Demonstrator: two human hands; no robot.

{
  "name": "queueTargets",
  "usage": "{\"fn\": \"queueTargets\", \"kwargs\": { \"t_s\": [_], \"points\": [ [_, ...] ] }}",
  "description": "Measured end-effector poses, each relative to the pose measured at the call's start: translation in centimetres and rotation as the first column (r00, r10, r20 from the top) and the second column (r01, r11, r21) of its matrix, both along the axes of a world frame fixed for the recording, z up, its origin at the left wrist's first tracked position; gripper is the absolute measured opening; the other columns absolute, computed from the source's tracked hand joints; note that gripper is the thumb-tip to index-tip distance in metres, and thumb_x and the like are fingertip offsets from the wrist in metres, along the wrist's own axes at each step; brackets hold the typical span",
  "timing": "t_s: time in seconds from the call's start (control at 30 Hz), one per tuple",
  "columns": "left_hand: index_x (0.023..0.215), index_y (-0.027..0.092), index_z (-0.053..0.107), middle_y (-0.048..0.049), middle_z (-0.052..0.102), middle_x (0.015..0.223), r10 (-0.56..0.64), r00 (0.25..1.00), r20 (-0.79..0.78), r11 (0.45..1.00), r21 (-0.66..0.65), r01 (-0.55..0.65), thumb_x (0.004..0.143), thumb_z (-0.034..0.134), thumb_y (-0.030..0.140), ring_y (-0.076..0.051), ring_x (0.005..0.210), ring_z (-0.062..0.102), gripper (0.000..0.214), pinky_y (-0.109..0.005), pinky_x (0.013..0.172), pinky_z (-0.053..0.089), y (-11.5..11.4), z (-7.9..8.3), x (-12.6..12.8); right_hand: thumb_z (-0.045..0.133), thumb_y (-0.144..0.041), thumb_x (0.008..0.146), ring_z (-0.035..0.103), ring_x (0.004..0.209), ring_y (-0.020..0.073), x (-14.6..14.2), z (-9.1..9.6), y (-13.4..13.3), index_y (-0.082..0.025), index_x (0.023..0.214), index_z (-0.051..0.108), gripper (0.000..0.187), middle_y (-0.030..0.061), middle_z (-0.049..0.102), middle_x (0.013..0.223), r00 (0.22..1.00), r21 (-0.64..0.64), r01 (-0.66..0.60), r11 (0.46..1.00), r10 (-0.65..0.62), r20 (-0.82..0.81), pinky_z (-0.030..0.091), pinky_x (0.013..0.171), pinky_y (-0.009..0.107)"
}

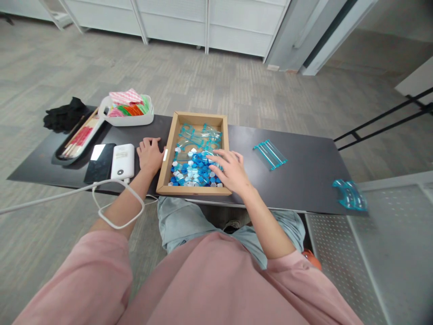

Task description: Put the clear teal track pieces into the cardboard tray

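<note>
A shallow cardboard tray (168, 149) lies on the black table (297, 180), filled with several blue and white hexagonal pieces (189, 169) and clear blue curved track parts (199, 135). My right hand (232, 171) reaches into the tray from the right, fingers spread over the hexagonal pieces. My left hand (149, 154) rests on the table against the tray's left wall, fingers loosely curled, with nothing visible in it.
A white power bank (122, 160) and a black phone (99, 162) lie left of my left hand, a white cable (101, 212) looping off the edge. A white basket of coloured packets (130, 110), a dark tray of sticks (77, 140), black gloves (64, 115). Clear blue straight tracks (269, 154) and curved tracks (350, 195) lie right.
</note>
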State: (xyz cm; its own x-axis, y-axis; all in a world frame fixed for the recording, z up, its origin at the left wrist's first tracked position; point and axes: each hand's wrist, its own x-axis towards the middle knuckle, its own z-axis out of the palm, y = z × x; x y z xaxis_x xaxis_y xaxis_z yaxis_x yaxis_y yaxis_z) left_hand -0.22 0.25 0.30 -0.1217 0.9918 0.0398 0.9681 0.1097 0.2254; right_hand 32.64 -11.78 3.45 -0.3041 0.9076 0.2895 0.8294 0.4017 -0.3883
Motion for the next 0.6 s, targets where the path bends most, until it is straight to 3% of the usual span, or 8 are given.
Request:
{"fn": "queueTargets", "kwargs": {
  "t_s": [0.1,0.2,0.23,0.3,0.47,0.6],
  "points": [
    [0.167,0.014,0.066,-0.0329,0.058,0.168,-0.003,1.0,0.0,1.0,0.011,0.003,0.111,0.049,0.041,-0.051,0.153,0.056,0.065,-0.064,0.128,0.046,0.1,-0.3,-0.1,0.053,-0.044,0.123,0.064,0.157,0.0327,5.8,-1.9,-0.5,-0.032,0.161,0.074,0.045,0.012,0.072,0.169,0.958,0.048,0.286,0.957,-0.285,-0.042,0.042,0.132,0.056],
    [0.167,0.013,0.066,-0.0329,0.058,0.168,-0.008,1.0,0.007,1.0,0.016,0.008,0.11,0.048,0.041,-0.051,0.153,0.056,0.066,-0.065,0.128,0.046,0.1,-0.5,-0.2,0.066,-0.047,0.11,0.057,0.163,0.0413,12.8,-4.4,-1.7,-0.023,0.167,0.067,0.062,0.0204,0.064,0.177,0.82,0.026,0.572,0.82,-0.572,-0.011,0.043,0.132,0.064],
    [0.168,0.013,0.066,-0.0329,0.058,0.169,-0.009,1.0,0.011,1.0,0.017,0.009,0.11,0.048,0.04,-0.052,0.153,0.056,0.066,-0.066,0.128,0.045,0.1,-0.6,-0.2,0.069,-0.05,0.106,0.055,0.164,0.0443,14.6,-5.2,-2.1,-0.022,0.167,0.067,0.067,0.0219,0.063,0.178,0.78,-0.003,0.625,0.78,-0.625,0.029,0.043,0.132,0.067],
    [0.168,0.013,0.066,-0.0327,0.058,0.169,-0.008,1.0,0.017,1.0,0.019,0.008,0.11,0.048,0.039,-0.052,0.154,0.055,0.066,-0.066,0.129,0.045,0.1,-0.5,-0.1,0.071,-0.053,0.104,0.056,0.161,0.0475,17.0,-6.4,-3.0,-0.021,0.162,0.072,0.067,0.0227,0.061,0.18,0.754,-0.062,0.656,0.752,-0.649,0.097,0.047,0.128,0.07],
    [0.167,0.012,0.066,-0.0331,0.059,0.169,-0.013,1.0,0.018,1.0,0.022,0.013,0.11,0.049,0.039,-0.052,0.154,0.055,0.066,-0.065,0.128,0.046,-0.1,-0.2,0.0,0.059,-0.044,0.112,0.067,0.141,0.0428,17.1,-7.6,-3.8,-0.026,0.146,0.085,0.047,0.0185,0.069,0.171,0.74,-0.002,0.665,0.747,-0.658,0.14,0.057,0.115,0.062],
    [0.167,0.013,0.066,-0.0329,0.059,0.168,-0.013,1.0,0.001,1.0,0.017,0.013,0.11,0.049,0.041,-0.051,0.152,0.056,0.065,-0.064,0.127,0.046,-0.1,-0.1,0.1,0.057,-0.042,0.113,0.072,0.131,0.0399,16.3,-7.9,-3.2,-0.026,0.133,0.09,0.042,0.0175,0.077,0.161,0.731,0.037,0.678,0.734,-0.679,0.072,0.058,0.113,0.061]
  ]
}}
